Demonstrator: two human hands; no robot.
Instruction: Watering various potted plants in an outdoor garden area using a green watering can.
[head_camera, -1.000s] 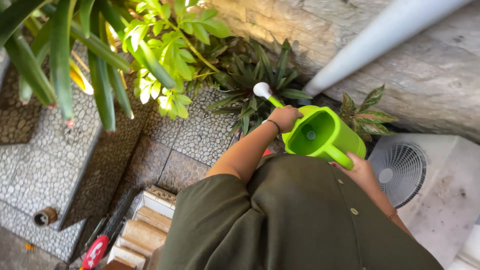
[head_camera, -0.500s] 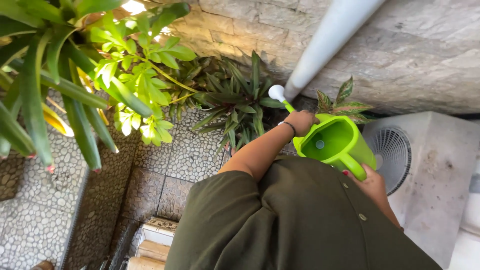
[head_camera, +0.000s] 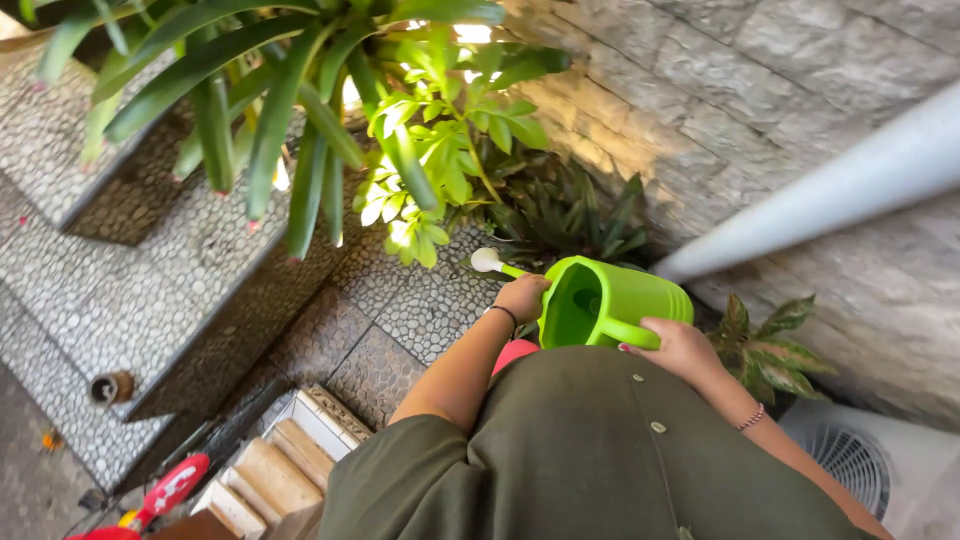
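Standing by the stone wall and big plants, a person holds a green can out in front. Its spout points left. The right hand grips the handle; the left hand holds the spout end.

The plastic watering can is bright lime green, and its round spout tip is white. The person's buttoned shirt is dark olive green. The pebble-tiled floor is grey with small speckled stones. The stone block wall is pale grey-brown. The small leafy plant has green leaves with pinkish streaks. The plastic toy is red.
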